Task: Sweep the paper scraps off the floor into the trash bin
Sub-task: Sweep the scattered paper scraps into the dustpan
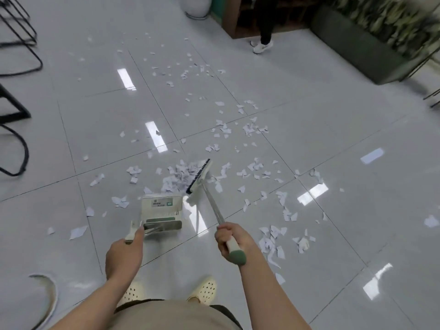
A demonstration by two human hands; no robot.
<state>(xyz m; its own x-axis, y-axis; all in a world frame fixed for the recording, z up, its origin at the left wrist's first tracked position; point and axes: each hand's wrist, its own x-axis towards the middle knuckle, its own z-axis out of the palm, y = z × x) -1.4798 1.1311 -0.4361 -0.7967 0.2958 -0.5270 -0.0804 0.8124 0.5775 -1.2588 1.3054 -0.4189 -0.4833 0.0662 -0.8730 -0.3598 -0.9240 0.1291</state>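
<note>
Nearest us, the left hand (123, 254) is wrapped tight round the dustpan (161, 214) handle, fingers clamped, pan sitting on the glossy tiled floor (333, 144), while the right hand (232, 238) has its fingers closed round the broom (209, 198) shaft just above the green grip. Just beyond the pan's far edge, the broom head (199, 176) is pressed against a heap of paper scraps (179, 175). More scraps lie scattered right and far up the floor, and a second person's white shoe (262, 47) stands at the far end.

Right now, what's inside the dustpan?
The dustpan is seen from its back and top, so its inside is hidden. A pile of paper scraps lies at its far mouth, beside the broom head; whether any have gone in cannot be told.
</note>
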